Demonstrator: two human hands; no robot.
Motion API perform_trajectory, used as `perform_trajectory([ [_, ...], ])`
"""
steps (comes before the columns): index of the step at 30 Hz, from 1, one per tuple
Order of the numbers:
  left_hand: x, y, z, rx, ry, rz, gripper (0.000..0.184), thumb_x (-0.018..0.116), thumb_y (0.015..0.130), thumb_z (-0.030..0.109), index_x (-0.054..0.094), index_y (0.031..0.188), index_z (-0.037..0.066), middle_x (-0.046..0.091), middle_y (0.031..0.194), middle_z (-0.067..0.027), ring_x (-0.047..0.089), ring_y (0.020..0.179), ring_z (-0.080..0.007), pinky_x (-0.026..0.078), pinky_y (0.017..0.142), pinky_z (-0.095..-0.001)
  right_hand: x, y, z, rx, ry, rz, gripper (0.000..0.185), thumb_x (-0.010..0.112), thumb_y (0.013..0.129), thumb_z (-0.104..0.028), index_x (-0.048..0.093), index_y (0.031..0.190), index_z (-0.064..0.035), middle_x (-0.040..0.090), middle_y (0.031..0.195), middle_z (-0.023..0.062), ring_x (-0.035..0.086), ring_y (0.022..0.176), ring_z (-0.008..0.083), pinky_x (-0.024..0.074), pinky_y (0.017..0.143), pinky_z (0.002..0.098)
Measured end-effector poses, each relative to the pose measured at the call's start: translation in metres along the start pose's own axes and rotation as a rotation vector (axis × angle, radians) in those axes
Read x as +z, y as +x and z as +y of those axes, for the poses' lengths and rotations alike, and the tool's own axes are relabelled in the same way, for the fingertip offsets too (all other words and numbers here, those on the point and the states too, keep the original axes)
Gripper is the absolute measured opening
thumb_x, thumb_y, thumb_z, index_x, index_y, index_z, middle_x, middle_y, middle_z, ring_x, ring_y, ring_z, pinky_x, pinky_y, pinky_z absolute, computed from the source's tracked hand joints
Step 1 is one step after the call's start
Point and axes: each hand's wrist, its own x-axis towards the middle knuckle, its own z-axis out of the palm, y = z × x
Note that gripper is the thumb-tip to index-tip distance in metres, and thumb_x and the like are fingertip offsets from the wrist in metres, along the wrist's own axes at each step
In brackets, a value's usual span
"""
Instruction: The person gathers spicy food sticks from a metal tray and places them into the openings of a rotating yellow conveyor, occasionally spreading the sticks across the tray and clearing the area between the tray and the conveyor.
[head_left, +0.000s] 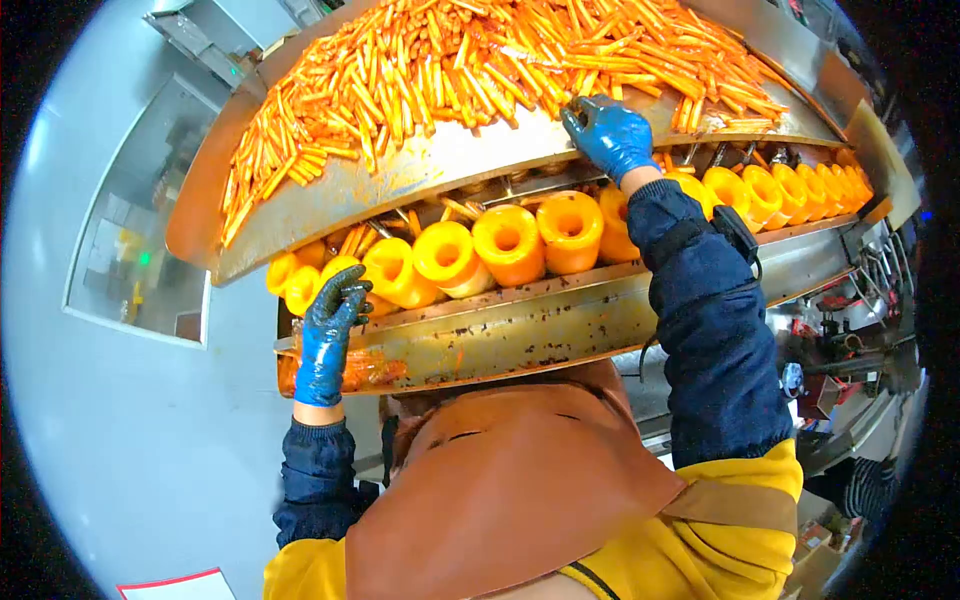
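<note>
My right hand (612, 135), in a blue glove, rests at the lower edge of a pile of oily orange sticks (430, 75) on a sloping metal tray (450, 155). Its fingers are curled inward with darkened tips; whatever lies between them is hidden. My left hand (330, 335), gloved too, is raised by the left end of a row of yellow-orange funnel-like cups (507, 243). Its fingers are loosely bent and apart, with nothing visible in them. The cups have round holes facing me.
Below the cups runs a metal trough (520, 335) with dark crumbs and an orange smear at its left end. My brown apron (510, 480) is close to it. A window (140, 210) is in the wall at left; machine parts (840, 350) stand at right.
</note>
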Motion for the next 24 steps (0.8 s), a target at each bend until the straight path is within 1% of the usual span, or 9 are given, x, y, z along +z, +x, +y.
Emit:
perform_trajectory([
  [11,-0.016,0.053,0.028,0.098,0.025,-0.065,0.031,0.062,0.087,0.017,0.059,0.116,0.006,0.064,0.097,-0.0012,0.056,0.082,-0.0072,0.047,0.069,-0.022,0.0,0.003,-0.001,-0.041,-0.011,-0.025,0.033,0.049,0.086,-0.041,0.066,0.097,-0.0147,0.064,0.092,0.0128,0.062,0.081,0.0321,0.0502,0.07,0.0443],
  [15,-0.033,0.124,0.057,0.185,0.21,-0.139,0.031,0.061,0.087,0.016,0.059,0.114,0.004,0.061,0.095,0.0013,0.052,0.082,-0.0069,0.045,0.073,-0.0218,-0.013,0.015,-0.005,-0.239,-0.165,-0.035,0.038,0.054,0.084,-0.041,0.064,0.106,-0.0118,0.063,0.095,0.0173,0.06,0.089,0.0323,0.0482,0.078,0.0425],
  [17,-0.055,0.194,0.052,0.181,0.323,-0.243,0.036,0.061,0.087,0.019,0.056,0.118,0.004,0.06,0.101,-0.0005,0.053,0.089,-0.0091,0.045,0.076,-0.0254,-0.005,0.037,0.001,-0.341,-0.038,0.028,0.032,0.058,0.084,-0.037,0.064,0.105,-0.0136,0.063,0.095,0.0154,0.06,0.091,0.0324,0.0473,0.081,0.0414],
  [18,-0.058,0.218,0.064,0.234,0.333,-0.307,0.041,0.061,0.086,0.022,0.053,0.122,0.003,0.058,0.108,-0.0043,0.053,0.097,-0.0125,0.045,0.081,-0.0281,-0.005,0.055,-0.001,-0.289,0.017,-0.043,0.035,0.058,0.083,-0.04,0.063,0.106,-0.0144,0.062,0.098,0.0156,0.059,0.094,0.0328,0.0473,0.082,0.0415],
  [19,-0.064,0.248,0.069,0.175,0.433,-0.247,0.047,0.063,0.084,0.025,0.05,0.125,0.003,0.057,0.112,-0.0076,0.053,0.102,-0.0161,0.044,0.086,-0.0305,-0.007,0.074,-0.004,-0.238,0.075,-0.118,0.037,0.058,0.082,-0.042,0.063,0.107,-0.0152,0.062,0.102,0.0158,0.058,0.097,0.0331,0.0473,0.083,0.0417],
  [20,-0.076,0.296,0.053,0.196,0.425,-0.224,0.055,0.065,0.082,0.03,0.048,0.128,0.005,0.057,0.114,-0.0097,0.053,0.104,-0.0168,0.043,0.089,-0.0311,-0.001,0.096,-0.005,-0.239,0.076,-0.112,0.036,0.059,0.082,-0.041,0.063,0.107,-0.0152,0.062,0.101,0.016,0.058,0.096,0.0334,0.0474,0.083,0.0421],
  [21,-0.079,0.331,0.053,0.33,0.577,-0.145,0.061,0.066,0.081,0.035,0.045,0.131,0.008,0.056,0.118,-0.0119,0.053,0.108,-0.0185,0.043,0.091,-0.0323,0.007,0.121,-0.004,-0.237,0.078,-0.11,0.035,0.059,0.082,-0.04,0.063,0.107,-0.0153,0.062,0.101,0.0162,0.059,0.095,0.0337,0.0474,0.084,0.0424],
  [22,-0.087,0.369,0.051,0.288,0.675,-0.061,0.064,0.066,0.081,0.037,0.043,0.133,0.008,0.055,0.121,-0.0144,0.053,0.11,-0.0219,0.042,0.093,-0.033,0.017,0.145,-0.005,-0.245,0.074,-0.103,0.036,0.059,0.083,-0.04,0.063,0.108,-0.0154,0.062,0.101,0.0168,0.059,0.094,0.0345,0.0477,0.083,0.0429],
  [24,-0.089,0.418,0.056,0.306,0.647,0.038,0.067,0.065,0.081,0.039,0.041,0.134,0.006,0.055,0.123,-0.0164,0.051,0.115,-0.0264,0.041,0.095,-0.0351,0.043,0.201,-0.004,-0.259,0.112,-0.079,0.038,0.056,0.085,-0.042,0.062,0.11,-0.0141,0.062,0.105,0.0173,0.059,0.098,0.0339,0.0466,0.086,0.0419],
])
